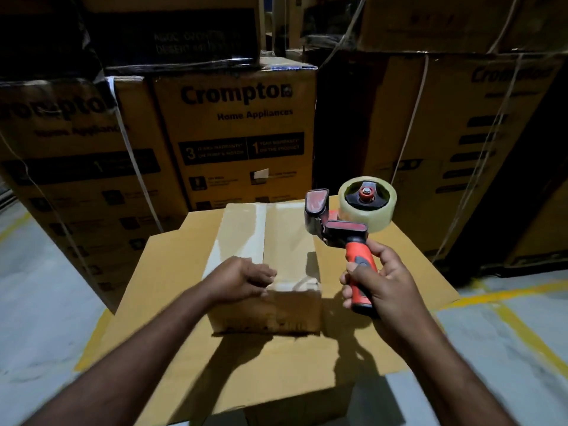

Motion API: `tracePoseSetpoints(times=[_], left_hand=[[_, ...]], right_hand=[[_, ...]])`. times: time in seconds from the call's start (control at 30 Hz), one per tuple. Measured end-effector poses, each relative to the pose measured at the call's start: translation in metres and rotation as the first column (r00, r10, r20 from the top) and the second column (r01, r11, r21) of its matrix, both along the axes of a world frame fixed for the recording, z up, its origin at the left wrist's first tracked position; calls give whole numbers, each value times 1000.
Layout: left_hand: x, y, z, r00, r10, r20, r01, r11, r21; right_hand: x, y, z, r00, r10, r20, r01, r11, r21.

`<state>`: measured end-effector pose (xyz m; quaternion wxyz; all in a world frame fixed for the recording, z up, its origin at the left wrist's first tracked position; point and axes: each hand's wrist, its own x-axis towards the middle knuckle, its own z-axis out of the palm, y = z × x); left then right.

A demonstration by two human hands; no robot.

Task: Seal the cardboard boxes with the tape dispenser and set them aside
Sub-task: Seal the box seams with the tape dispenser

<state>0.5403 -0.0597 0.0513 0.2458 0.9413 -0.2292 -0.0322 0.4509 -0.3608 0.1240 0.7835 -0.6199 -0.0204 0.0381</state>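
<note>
The left hand (242, 279) is motion-blurred and covers the near top edge of the small brown cardboard box (276, 241). The right hand (379, 285) hides the lower handle of the red-and-black tape dispenser (347, 230). Small print on the yellow printed carton (246, 133) is illegible.

printed cartons (246, 133) stacked behind | grey floor (37, 318) | yellow lines (522, 332)

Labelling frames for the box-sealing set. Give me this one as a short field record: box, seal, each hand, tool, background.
box: small cardboard box, flaps closed, sitting on a larger carton
seal: clear tape strip along the top seam, reaching the near edge
left hand: rests on the box's near top edge, fingers loosely bent at the tape end
right hand: grips the red handle of the tape dispenser
tool position: held right of the box, not touching it
background: stacked Crompton cartons
</note>
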Motion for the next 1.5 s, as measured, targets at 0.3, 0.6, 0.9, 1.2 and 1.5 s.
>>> tracePoseSetpoints(times=[0.3, 0.6, 0.9, 1.2, 1.5], left_hand=[[8, -25, -1, 979, 51, 197, -123, 920, 373], [84, -14, -11, 992, 117, 47, -125, 869, 479], [191, -23, -4, 983, 174, 59, -183, 887, 424], [203, -39, -7, 980, 169, 103, -189, 951, 245], [202, -33, -3, 978, -65, 198, 23, 978, 207]], right_hand=[[48, 80, -18, 993, -75, -95, 96, 966, 242], [57, 133, -62, 956, -239, -173, 267, 950, 163], [55, 127, -56, 935, -285, -213, 317, 939, 136], [43, 118, -42, 958, -186, -218, 235, 946, 224], [61, 73, 38, 980, -139, -142, 190, 857, 479]])
